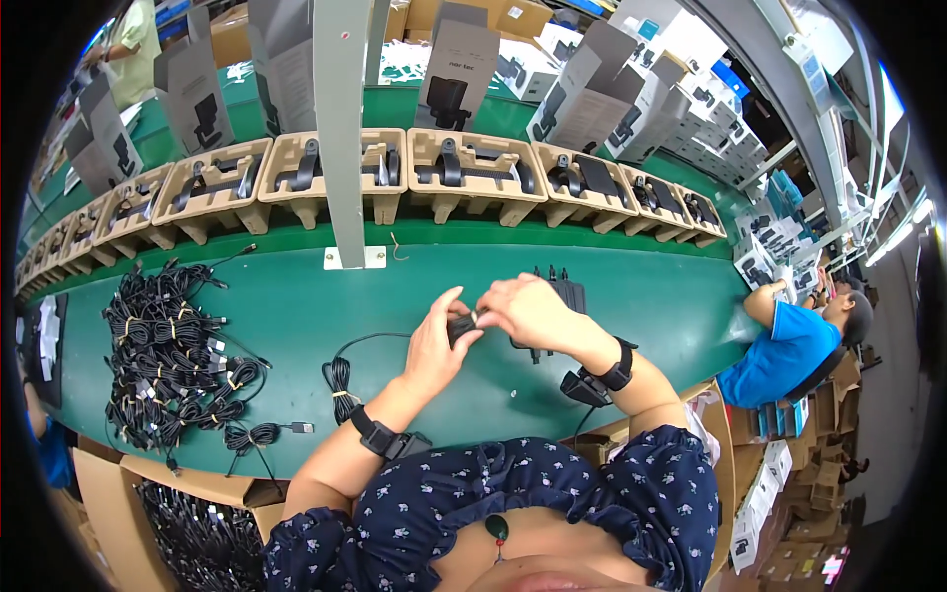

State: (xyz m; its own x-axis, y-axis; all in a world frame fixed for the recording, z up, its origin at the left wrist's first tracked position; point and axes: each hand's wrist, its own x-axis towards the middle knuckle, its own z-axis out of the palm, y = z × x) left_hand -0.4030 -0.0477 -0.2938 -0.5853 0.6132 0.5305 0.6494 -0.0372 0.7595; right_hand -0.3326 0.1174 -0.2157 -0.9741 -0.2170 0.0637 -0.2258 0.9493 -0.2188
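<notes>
In front of me, above the green table (pixel 473 414), my two hands meet at a small dark piece (pixel 461 328), its kind mostly hidden by fingers. My left hand (pixel 431 347) is closed around it. My right hand (pixel 533 311) pinches at its right end, where a small light spot shows. A thin black cable runs from behind my left hand to a tied coil of cable (pixel 338 382) lying on the table to the left. Partly under my right hand lies a flat black device (pixel 569 295) with short prongs sticking out of its edges.
Tied black cables (pixel 163 355) form a big pile at left. Below it, a cardboard box (pixel 104 508) holds more cables. Moulded trays (pixel 473 183) with black parts line the far edge, grey boxes (pixel 459 69) behind. A metal post (pixel 340 128) rises midway. A co-worker (pixel 779 350) sits at right.
</notes>
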